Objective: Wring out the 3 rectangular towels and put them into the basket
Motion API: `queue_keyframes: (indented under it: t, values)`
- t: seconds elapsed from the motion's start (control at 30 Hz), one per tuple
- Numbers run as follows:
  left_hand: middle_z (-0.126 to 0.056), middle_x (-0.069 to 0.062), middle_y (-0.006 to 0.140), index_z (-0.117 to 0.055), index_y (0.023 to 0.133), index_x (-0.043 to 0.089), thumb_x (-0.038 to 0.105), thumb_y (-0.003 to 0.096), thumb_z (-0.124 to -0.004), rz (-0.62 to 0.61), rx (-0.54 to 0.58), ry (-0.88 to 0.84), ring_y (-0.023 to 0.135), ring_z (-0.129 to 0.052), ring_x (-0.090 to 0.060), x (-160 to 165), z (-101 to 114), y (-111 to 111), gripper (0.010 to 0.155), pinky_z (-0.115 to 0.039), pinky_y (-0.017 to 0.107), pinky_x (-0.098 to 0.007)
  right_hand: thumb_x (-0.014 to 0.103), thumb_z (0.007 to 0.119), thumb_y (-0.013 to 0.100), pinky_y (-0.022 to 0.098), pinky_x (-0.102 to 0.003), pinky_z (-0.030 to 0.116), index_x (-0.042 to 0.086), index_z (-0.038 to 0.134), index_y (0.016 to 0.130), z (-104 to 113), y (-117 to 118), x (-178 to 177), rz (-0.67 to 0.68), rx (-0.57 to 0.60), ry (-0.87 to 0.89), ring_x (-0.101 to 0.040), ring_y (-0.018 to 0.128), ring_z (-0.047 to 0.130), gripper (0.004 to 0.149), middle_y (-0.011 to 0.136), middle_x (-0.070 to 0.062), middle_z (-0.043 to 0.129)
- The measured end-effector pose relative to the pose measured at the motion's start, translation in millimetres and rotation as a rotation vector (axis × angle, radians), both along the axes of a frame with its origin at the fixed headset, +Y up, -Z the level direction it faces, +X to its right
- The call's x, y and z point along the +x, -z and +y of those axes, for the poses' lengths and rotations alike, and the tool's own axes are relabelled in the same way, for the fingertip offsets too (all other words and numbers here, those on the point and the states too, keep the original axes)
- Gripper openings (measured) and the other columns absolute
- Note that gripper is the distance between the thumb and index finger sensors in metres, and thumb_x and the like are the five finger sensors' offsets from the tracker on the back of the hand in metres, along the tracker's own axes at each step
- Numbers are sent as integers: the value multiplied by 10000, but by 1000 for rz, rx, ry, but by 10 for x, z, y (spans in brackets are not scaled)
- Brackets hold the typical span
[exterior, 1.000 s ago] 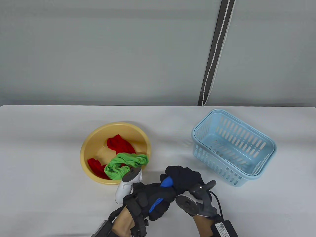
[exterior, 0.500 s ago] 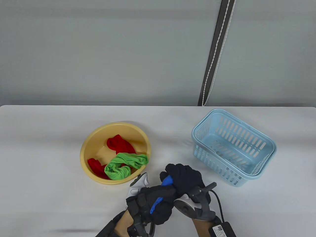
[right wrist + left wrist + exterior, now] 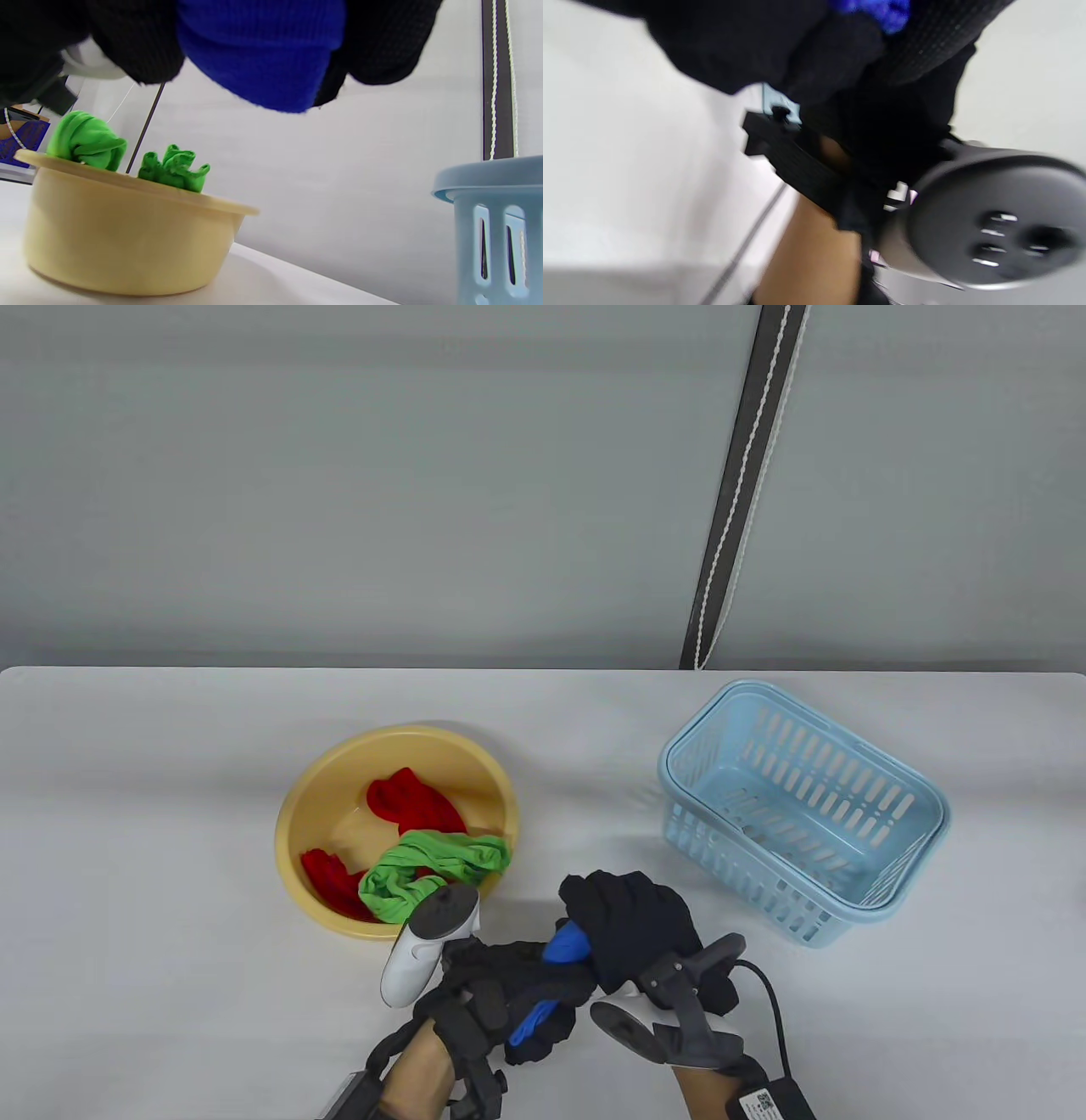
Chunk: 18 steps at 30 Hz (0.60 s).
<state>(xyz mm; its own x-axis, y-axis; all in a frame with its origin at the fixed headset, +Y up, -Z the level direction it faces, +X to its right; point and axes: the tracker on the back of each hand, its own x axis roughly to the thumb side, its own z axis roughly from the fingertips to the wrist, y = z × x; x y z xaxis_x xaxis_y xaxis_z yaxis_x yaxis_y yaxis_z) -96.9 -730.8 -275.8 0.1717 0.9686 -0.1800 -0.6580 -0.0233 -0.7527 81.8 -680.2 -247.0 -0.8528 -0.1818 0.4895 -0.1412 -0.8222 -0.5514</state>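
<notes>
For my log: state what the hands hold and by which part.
Both hands grip the blue towel, one at each end: the left hand round the nearer end, the right hand round the farther end.

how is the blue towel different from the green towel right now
The blue towel is gripped by both the left hand and right hand above the table; the green towel lies loose in the yellow basin. Blue is mostly hidden; green shows fully. Neither is in the basket.

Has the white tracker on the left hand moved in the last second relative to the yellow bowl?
Yes. The white tracker has swung back leftward from half a second ago, its top again overlapping the round yellow plastic bowl rim beside the green towel.
</notes>
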Motion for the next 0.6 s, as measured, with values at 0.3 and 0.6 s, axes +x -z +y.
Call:
queue_keyframes:
  t: [0.3,0.6]
  values:
    - [-1052,-46,590,-851,828,134,603,549,-835,194,330,342,317,-1063,-261,-115,246,-114,546,-918,212,-393,414,963,430,593,-556,790,241,626,1033,37,-66,3,59,-47,-30,-313,806,920,713,967,-82,812]
    - [-1015,-89,769,-794,936,158,615,507,-868,377,688,652,528,-1061,-335,-184,601,-225,631,-909,364,-472,406,941,462,616,-581,756,241,569,1092,125,-93,35,99,-117,30,-348,866,870,750,1061,-112,727]
